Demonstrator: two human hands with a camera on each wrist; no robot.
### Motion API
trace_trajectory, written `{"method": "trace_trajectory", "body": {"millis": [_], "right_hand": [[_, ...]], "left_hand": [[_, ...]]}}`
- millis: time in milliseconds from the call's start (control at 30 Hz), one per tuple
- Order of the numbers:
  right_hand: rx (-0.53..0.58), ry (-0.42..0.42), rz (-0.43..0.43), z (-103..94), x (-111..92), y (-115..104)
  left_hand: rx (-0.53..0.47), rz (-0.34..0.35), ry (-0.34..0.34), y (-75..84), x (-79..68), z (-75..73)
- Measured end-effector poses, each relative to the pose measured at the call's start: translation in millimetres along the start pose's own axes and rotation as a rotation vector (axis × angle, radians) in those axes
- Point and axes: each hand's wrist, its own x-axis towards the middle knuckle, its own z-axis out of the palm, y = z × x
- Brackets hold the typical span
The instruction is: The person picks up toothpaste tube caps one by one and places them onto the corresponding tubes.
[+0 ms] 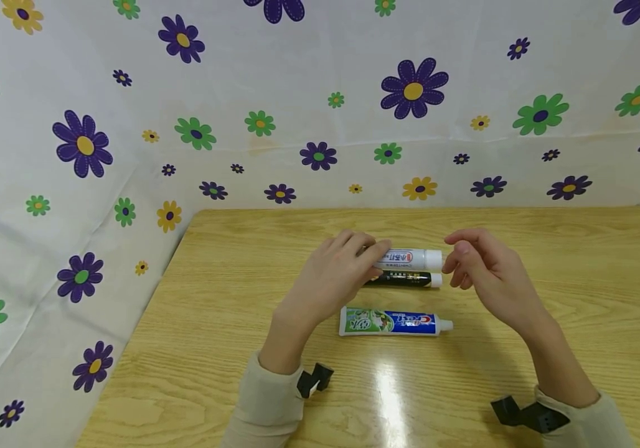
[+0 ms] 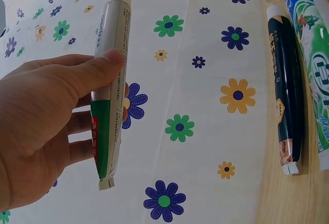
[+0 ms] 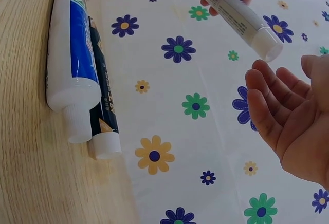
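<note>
My left hand (image 1: 339, 270) pinches a white and silver toothpaste tube (image 2: 109, 39) between thumb and fingers, above the table. Green and red show at its flat end in the left wrist view, and its white cap (image 3: 267, 44) points right. Just off that cap, my right hand (image 3: 295, 118) has its fingers loosely bent, with nothing in them. A black toothpaste tube (image 1: 404, 279) with a white cap lies on the table, its left end hidden behind the left hand in the head view. Nearer the front lies a blue and green Crest toothpaste tube (image 1: 393, 322), cap to the right.
The wood-grain table (image 1: 197, 323) carries the two lying tubes, roughly parallel to each other. Behind it and on the left hangs a white cloth (image 1: 292, 74) printed with flowers. Black straps (image 1: 533, 415) sit at both sleeve cuffs.
</note>
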Motion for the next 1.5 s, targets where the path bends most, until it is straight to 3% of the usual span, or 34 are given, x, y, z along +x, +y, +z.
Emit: {"method": "trace_trajectory", "body": {"millis": [367, 667, 833, 1500], "right_hand": [[-0.052, 0.014, -0.054, -0.1, -1.2, -1.0], [-0.107, 0.013, -0.221, 3.9, -2.1, -1.4], [-0.112, 0.009, -0.270, 6.2, -2.2, -1.7], [-0.192, 0.030, -0.198, 5.8, -2.8, -0.9]], "left_hand": [[0.014, -0.006, -0.014, -1.9, 0.7, -2.2], [0.015, -0.013, -0.026, -0.6, -0.2, -1.0], [0.013, -0.017, -0.024, 0.0, -0.8, -0.9], [0.021, 0.000, 0.000, -0.4, -1.4, 0.7]]}}
